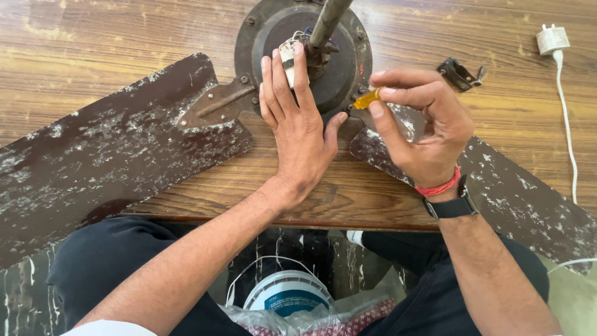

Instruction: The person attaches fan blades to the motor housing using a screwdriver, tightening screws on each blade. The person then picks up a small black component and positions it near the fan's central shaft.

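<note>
The ceiling fan motor [303,53] lies at twelve o'clock on the wooden surface [112,37], blades still attached. The left hand [297,118] rests flat on it, fingers open; the right hand [415,127] pinches an amber-handled screwdriver [367,98], probably at a blade screw.

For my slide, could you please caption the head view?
Left hand steadies a ceiling fan hub; right hand holds an amber-handled screwdriver.
</note>
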